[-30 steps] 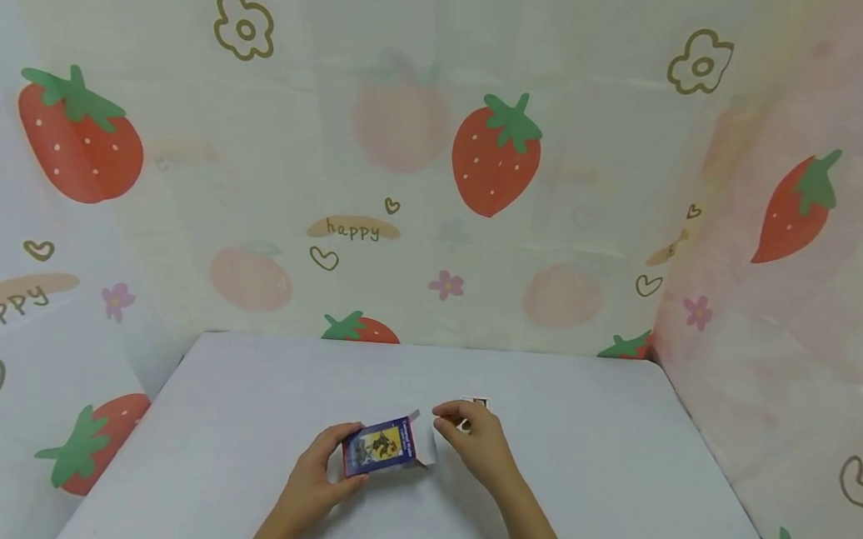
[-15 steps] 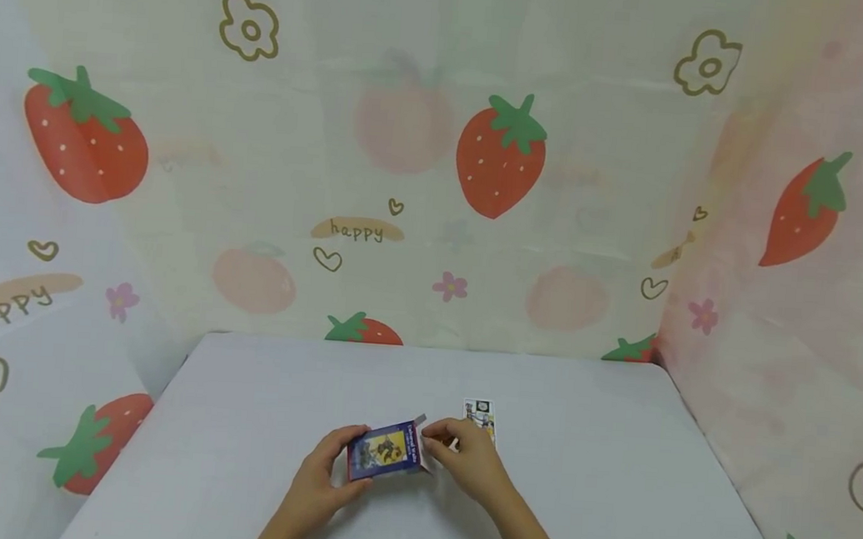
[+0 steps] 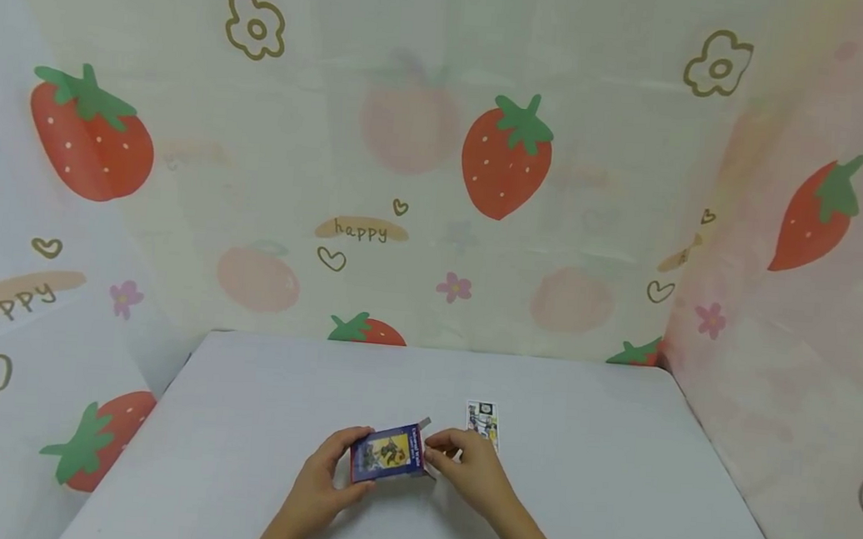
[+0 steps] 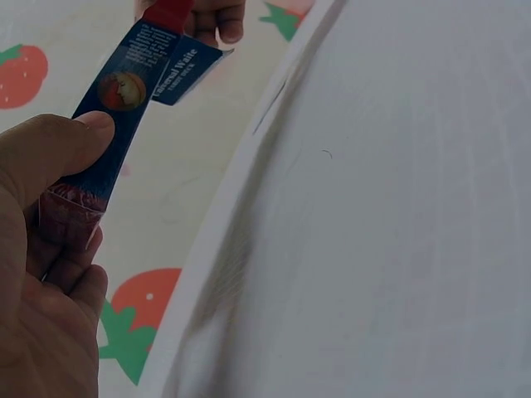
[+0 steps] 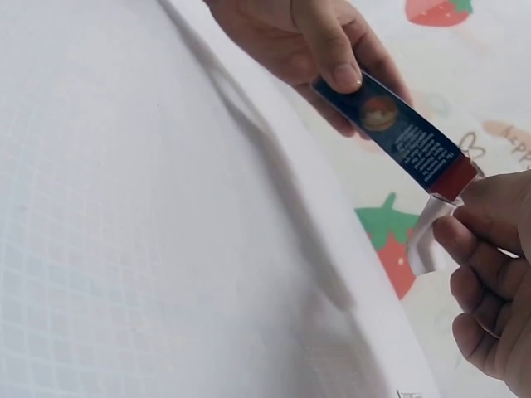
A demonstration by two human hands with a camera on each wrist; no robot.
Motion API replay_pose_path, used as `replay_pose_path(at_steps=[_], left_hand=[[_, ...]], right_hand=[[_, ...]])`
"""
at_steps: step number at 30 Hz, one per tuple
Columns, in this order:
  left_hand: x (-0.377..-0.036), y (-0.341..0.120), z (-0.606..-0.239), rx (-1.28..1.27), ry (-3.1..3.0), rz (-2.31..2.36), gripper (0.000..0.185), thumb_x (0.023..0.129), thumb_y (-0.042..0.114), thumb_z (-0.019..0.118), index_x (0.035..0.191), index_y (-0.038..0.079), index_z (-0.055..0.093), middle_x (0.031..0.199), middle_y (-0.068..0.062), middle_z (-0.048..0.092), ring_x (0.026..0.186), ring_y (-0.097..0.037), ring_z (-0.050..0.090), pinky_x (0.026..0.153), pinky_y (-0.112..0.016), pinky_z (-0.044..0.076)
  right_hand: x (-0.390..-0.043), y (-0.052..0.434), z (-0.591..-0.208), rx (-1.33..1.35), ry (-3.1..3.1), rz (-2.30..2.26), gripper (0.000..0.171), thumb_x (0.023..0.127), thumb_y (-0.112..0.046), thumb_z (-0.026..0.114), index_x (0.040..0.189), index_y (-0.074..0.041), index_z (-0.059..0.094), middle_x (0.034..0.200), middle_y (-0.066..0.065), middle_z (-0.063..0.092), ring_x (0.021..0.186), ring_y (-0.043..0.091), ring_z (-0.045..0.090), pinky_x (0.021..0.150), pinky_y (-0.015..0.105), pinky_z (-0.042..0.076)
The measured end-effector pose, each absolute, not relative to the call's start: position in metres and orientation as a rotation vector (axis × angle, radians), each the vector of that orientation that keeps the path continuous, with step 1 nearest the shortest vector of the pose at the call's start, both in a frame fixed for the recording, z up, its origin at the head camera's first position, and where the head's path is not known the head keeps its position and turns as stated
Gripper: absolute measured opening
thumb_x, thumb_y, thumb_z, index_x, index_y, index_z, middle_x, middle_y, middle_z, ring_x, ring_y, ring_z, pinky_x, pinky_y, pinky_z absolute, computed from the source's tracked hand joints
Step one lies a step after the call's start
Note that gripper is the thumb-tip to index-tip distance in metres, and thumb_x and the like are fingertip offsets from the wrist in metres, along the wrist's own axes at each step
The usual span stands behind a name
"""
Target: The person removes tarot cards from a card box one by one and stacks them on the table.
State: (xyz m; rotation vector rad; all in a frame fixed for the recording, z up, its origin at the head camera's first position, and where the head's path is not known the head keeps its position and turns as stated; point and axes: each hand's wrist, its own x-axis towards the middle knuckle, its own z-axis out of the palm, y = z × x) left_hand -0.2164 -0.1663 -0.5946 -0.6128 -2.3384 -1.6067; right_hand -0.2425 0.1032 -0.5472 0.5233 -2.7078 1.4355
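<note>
Count of things: two hands, one box, one card, one counter.

There were two hands in the head view: one left hand (image 3: 322, 483) and one right hand (image 3: 471, 473). Between them there was one blue card box (image 3: 387, 453), and it had one flap (image 3: 424, 423) that stood open at its right end. On the counter (image 3: 612, 482) there was one single card (image 3: 483, 419), which lay face up just behind the right hand. There was only one counter, and it was white. On the cloth backdrop (image 3: 411, 134) behind it, about seven red strawberries and two outlined flowers could be counted.
</note>
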Motion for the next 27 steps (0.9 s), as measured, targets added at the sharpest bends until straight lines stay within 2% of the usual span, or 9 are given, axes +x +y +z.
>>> replay_pose_path(at_steps=[7, 12, 16, 27], left_hand=[[-0.2151, -0.1642, -0.5914, -0.606, -2.339, -1.649, 0.079, 0.073, 0.007, 0.092, 0.143, 0.019, 0.056, 0.143, 0.003, 0.058, 0.137, -0.017, 0.052, 0.118, -0.012, 0.034], [-0.2135, -0.1625, -0.5902, -0.587, -2.362, -1.647, 0.079, 0.073, 0.007, 0.092, 0.141, 0.023, 0.057, 0.142, 0.005, 0.059, 0.136, -0.018, 0.052, 0.118, -0.013, 0.035], [-0.2119, -0.1609, -0.5880, -0.552, -2.402, -1.635, 0.078, 0.073, 0.006, 0.091, 0.141, 0.025, 0.057, 0.142, 0.007, 0.058, 0.137, -0.018, 0.052, 0.119, -0.017, 0.036], [-0.2100, -0.1604, -0.5856, -0.514, -2.434, -1.608, 0.079, 0.073, 0.006, 0.091, 0.143, 0.017, 0.057, 0.143, 0.009, 0.057, 0.138, -0.019, 0.051, 0.120, -0.023, 0.038]], right_hand=[[-0.2392, 0.1005, -0.5505, 0.480, -2.648, 1.439, 0.013, 0.091, -0.026, 0.078, 0.098, -0.015, 0.077, 0.081, -0.011, 0.070, 0.076, 0.005, 0.058, 0.063, 0.019, 0.050], [-0.2379, 0.0981, -0.5520, 0.415, -2.641, 1.464, 0.010, 0.087, -0.022, 0.081, 0.094, -0.016, 0.077, 0.077, -0.011, 0.068, 0.072, 0.005, 0.058, 0.058, 0.018, 0.050], [-0.2366, 0.0970, -0.5524, 0.371, -2.649, 1.474, 0.010, 0.084, -0.018, 0.082, 0.092, -0.016, 0.076, 0.077, -0.011, 0.069, 0.071, 0.006, 0.058, 0.059, 0.018, 0.051], [-0.2365, 0.0982, -0.5502, 0.336, -2.693, 1.418, 0.012, 0.085, -0.023, 0.082, 0.091, -0.016, 0.075, 0.078, -0.011, 0.071, 0.072, 0.006, 0.060, 0.061, 0.018, 0.051]])
